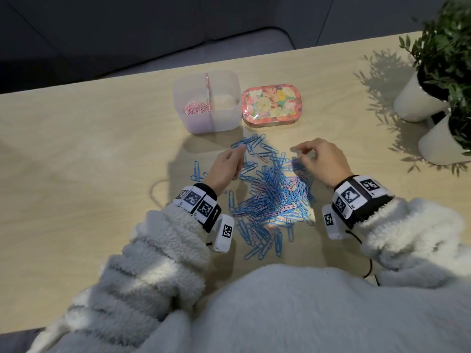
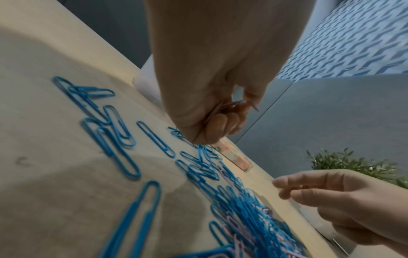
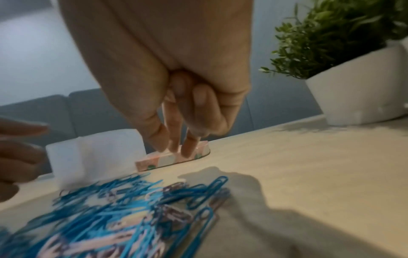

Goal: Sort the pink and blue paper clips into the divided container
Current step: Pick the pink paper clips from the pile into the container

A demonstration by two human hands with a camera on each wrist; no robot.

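Paper clips [image 1: 270, 197] near table's [image 1: 76, 149] front edge

Your head camera looks steeply down from above the paper clip pile [image 1: 270, 197], facing forward across the table [image 1: 76, 149] toward the divided container [image 1: 207, 103] beyond the pile. Your left wrist camera sits low and close to the left of the pile [image 2: 243, 206], tilted, looking past it toward the container [image 2: 145, 82]. Your right wrist camera, blurred, seems just right of the pile [image 3: 123, 209], also facing the container [image 3: 95, 153]. All three share pile and container.
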